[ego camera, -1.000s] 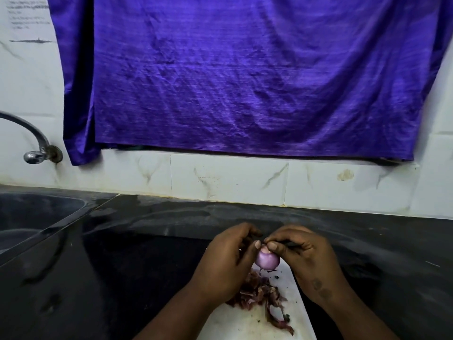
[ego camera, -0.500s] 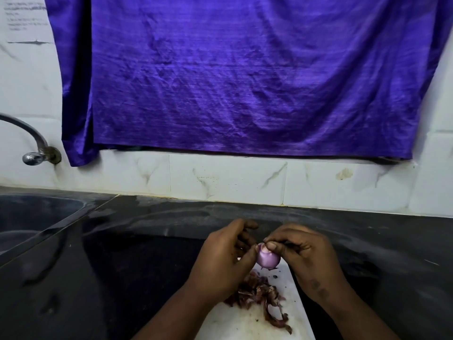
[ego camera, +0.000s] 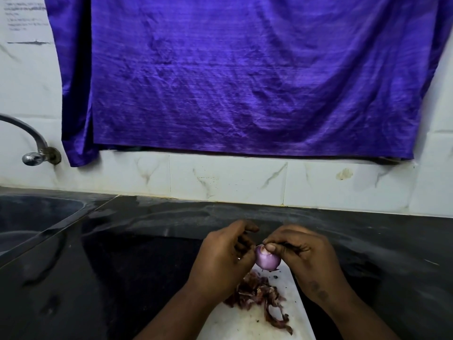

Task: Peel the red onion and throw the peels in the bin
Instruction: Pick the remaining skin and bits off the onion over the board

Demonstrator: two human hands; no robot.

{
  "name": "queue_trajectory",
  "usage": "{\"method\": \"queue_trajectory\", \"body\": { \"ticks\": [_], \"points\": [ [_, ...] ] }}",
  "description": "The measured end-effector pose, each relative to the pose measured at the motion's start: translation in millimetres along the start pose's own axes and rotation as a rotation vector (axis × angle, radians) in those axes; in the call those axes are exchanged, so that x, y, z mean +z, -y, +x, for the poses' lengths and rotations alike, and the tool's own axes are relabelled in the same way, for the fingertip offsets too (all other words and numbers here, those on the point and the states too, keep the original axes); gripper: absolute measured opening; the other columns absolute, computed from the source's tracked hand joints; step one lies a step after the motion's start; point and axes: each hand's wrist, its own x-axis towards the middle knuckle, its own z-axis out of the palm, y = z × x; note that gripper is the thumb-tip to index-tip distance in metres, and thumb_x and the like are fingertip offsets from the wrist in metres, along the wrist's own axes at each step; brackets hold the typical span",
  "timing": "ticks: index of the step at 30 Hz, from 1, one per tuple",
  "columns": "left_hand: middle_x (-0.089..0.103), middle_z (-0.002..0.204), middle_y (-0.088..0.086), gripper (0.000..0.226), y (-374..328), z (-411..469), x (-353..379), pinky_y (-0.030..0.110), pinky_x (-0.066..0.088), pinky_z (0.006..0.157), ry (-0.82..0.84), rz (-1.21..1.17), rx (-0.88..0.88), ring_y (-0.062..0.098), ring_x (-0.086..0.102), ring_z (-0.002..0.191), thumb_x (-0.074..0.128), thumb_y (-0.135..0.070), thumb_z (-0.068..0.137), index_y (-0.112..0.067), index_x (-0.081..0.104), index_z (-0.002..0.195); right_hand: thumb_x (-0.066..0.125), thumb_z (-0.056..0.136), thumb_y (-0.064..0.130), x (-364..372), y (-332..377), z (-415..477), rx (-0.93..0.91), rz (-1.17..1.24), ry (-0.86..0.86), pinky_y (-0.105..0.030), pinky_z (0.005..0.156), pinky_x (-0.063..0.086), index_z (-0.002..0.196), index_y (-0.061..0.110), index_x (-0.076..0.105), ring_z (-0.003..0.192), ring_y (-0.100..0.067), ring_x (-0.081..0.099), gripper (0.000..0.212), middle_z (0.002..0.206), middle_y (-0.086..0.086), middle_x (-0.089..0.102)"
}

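A small, smooth purple red onion (ego camera: pixel 267 260) is held in the air between both hands, just above a white cutting board (ego camera: pixel 247 325). My left hand (ego camera: pixel 221 261) cups its left side. My right hand (ego camera: pixel 302 256) grips it from the right, thumb pressed on the pale top end. A heap of dark red peels (ego camera: pixel 257 294) lies on the board below the onion, with a curled strip trailing toward the near edge. No bin is in view.
The board rests on a black countertop (ego camera: pixel 127 266). A dark sink (ego camera: pixel 31 217) is set in at the left, with a metal tap (ego camera: pixel 34 153) on the tiled wall above it. A purple cloth (ego camera: pixel 245 77) hangs over the wall behind.
Both hands stay on the onion in nearly the same place. The right thumb has shifted slightly on the onion's top; more of the bare onion shows below the fingers.
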Motion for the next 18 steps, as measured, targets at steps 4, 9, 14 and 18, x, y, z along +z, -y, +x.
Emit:
{"method": "queue_trajectory", "body": {
  "ticks": [4,9,14,18],
  "points": [
    [0.073,0.093,-0.012,0.041,-3.2,-0.3,-0.7,0.027,0.062,0.077,0.028,0.027,0.009,0.002,0.071,0.089,0.076,-0.013,0.089,-0.032,0.066,0.125,0.079,0.081,-0.001,0.2,-0.4,0.1,0.009,0.011,0.009,-0.039,0.071,0.057,0.083,0.021,0.079,0.083,-0.015,0.072,0.023,0.085,0.01,0.074],
    [0.072,0.097,-0.011,0.044,-4.2,-0.7,0.6,0.034,0.061,0.075,0.042,0.184,0.103,0.004,0.069,0.086,0.074,-0.018,0.089,-0.033,0.059,0.128,0.079,0.083,0.003,1.1,1.2,-0.8,-0.017,-0.032,0.052,-0.041,0.071,0.056,0.083,0.025,0.077,0.084,-0.015,0.071,0.022,0.085,0.012,0.073],
    [0.07,0.089,-0.01,0.039,-4.9,0.7,-0.1,0.034,0.059,0.071,0.034,0.134,0.042,0.005,0.067,0.081,0.074,-0.015,0.089,-0.029,0.061,0.123,0.078,0.083,0.003,0.6,1.6,0.3,-0.025,-0.035,0.052,-0.04,0.072,0.056,0.084,0.025,0.078,0.085,-0.014,0.071,0.022,0.086,0.011,0.074],
    [0.073,0.082,-0.004,0.034,-2.9,5.0,-5.7,0.029,0.062,0.07,0.009,-0.068,-0.147,0.008,0.071,0.075,0.079,-0.011,0.088,-0.027,0.066,0.115,0.079,0.08,-0.002,-1.3,5.0,1.7,-0.011,0.039,0.013,-0.036,0.072,0.057,0.081,0.02,0.079,0.083,-0.016,0.073,0.022,0.085,0.007,0.075]
  ]
}}
